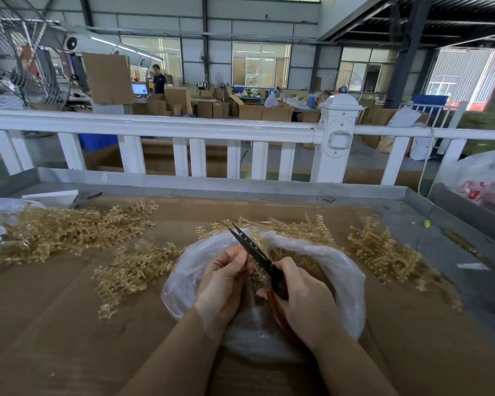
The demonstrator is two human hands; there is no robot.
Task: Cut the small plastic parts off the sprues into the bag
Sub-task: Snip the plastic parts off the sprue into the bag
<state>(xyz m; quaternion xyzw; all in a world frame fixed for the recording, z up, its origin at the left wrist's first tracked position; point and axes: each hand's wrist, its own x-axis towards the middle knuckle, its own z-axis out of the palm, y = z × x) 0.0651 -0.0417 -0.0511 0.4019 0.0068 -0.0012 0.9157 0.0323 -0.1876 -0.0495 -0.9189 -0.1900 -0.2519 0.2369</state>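
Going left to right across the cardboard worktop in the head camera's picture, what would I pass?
Big heap of tan sprues → smaller sprue clump → left hand → scissors → right hand, both over the clear plastic bag → right sprue heap.

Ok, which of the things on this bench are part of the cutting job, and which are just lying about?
In the job:
scissors, gripped by the right hand
sprue piece pinched by the left hand
clear bag
sprue piles

Lying about:
white block
yellow bit
bag with red print
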